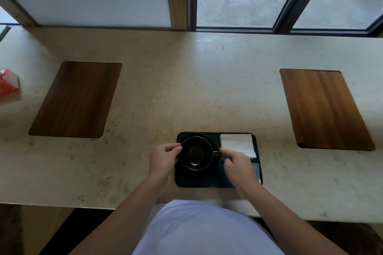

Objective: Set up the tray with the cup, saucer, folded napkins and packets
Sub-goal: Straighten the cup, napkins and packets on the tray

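Cup (195,154) was over the saucer (192,174) on the left half of the black tray (215,183), handle pointing right. Left hand (163,156) pinched the rim's left side, right hand (236,161) fingers closed on the handle, so right was nearer to turn it. Couldn't tell tbh if the cup was fully seated. Napkins (238,145) at the back right, packets (256,170) prob under the wrist.

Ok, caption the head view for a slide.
Both hands hold a black cup over its saucer on the tray.
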